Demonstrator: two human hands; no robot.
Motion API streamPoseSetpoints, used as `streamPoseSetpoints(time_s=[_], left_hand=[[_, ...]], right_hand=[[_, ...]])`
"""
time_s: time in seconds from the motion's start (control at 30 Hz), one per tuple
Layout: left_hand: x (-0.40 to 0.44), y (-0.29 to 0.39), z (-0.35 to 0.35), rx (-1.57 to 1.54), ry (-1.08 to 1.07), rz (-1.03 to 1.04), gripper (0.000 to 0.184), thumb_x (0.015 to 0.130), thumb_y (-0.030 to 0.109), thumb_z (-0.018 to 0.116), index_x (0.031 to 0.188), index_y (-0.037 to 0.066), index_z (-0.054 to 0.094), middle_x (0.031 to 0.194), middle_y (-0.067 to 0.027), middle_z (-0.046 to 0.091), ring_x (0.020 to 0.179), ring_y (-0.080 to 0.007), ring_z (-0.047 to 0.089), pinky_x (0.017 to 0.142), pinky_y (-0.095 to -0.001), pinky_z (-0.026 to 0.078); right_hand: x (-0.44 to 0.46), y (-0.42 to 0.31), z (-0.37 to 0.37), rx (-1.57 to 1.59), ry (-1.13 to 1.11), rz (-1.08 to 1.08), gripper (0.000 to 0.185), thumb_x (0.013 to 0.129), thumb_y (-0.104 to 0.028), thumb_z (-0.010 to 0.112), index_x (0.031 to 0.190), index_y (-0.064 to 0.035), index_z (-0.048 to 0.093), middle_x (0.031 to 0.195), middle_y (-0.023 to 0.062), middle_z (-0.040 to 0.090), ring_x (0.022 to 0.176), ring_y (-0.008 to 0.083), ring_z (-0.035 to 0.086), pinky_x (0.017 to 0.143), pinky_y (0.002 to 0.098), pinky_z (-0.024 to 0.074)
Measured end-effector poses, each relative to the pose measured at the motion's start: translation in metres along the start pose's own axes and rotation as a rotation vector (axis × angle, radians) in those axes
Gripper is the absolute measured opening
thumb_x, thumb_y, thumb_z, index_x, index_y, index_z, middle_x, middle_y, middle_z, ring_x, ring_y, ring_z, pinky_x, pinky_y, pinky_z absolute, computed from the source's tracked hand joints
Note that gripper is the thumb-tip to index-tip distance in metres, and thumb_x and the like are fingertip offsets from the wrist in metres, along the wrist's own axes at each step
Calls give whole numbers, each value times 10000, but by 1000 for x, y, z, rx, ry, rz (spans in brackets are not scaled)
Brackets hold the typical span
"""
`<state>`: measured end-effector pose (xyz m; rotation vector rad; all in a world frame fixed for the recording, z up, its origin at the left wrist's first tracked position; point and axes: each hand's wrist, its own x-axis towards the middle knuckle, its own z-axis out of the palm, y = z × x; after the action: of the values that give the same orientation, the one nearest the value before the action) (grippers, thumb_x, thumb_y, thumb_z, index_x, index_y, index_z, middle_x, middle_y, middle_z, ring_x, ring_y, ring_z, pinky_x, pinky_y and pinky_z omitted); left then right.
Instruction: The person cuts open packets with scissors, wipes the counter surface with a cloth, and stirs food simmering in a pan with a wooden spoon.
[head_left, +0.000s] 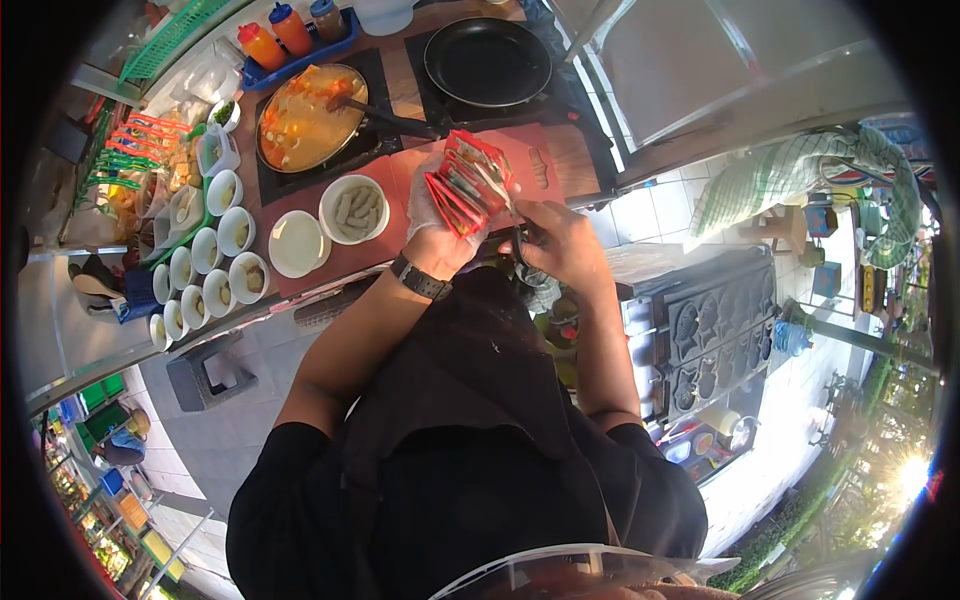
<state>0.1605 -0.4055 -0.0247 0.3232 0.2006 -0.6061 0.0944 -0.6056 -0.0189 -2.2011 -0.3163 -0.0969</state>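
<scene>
My left hand (428,212) grips red sachets (470,185); at their four o'clock, my right hand (566,240) curls round scissors (517,246)

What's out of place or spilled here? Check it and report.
Nothing visibly spilled or damaged. Slightly odd: the spatula lies unattended on the food, its handle sticking out near the left hand, where it might get knocked.
</scene>
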Motion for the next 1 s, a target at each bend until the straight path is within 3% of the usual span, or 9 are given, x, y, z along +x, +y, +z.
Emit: streamPoseSetpoints(time_s=[0.37,0.47,0.53,0.77,0.87,0.93,1.0], left_hand=[[1,-4,-2,26,128,16,493,1046,502,446,1234,90,641,1117,-150,730,982,-346,733,875,-506,624],[3,-4,-6,14,76,-29,515,1044,516,446,1263,87,627,1149,-155,723,994,-349,732,848,-544,629],[3,-6,-3,35,112,-28,554,1071,514,385,1231,63,666,1094,-154,746,887,-332,748,679,-489,637],[2,-5,3,46,81,-46,561,1058,528,403,1223,61,666,1076,-163,747,869,-333,748,657,-463,633],[7,-9,-5,22,176,-14,568,1050,545,420,1226,64,666,1076,-163,747,891,-341,746,652,-460,629],[8,-9,-16,8,54,-43,551,1041,527,420,1281,77,628,1160,-156,717,1018,-342,722,833,-563,628],[9,-9,-21,17,28,-49,542,1041,517,421,1274,77,633,1158,-153,718,1022,-337,721,831,-557,627]], right_hand=[[1,-5,2,-22,-5,55,586,762,-189,857,1306,-70,678,896,142,707,834,329,712,742,424,572],[3,-11,0,-13,-6,77,581,768,-197,862,1304,-69,675,896,140,708,834,334,710,741,430,570],[2,-7,0,-73,12,32,577,766,-201,868,1294,-69,679,903,139,711,822,333,712,734,427,571],[3,-7,0,-63,6,32,564,768,-187,862,1287,-66,676,900,138,709,819,340,712,729,427,570],[5,-13,-3,-45,-5,50,548,771,-177,852,1275,-58,673,897,142,705,818,341,711,731,423,572],[6,-17,-4,-72,-25,78,523,779,-167,837,1261,-47,671,907,148,709,829,343,714,744,422,576],[6,-15,-5,-69,-30,79,512,784,-162,832,1255,-45,671,912,148,712,833,344,714,751,422,577]])
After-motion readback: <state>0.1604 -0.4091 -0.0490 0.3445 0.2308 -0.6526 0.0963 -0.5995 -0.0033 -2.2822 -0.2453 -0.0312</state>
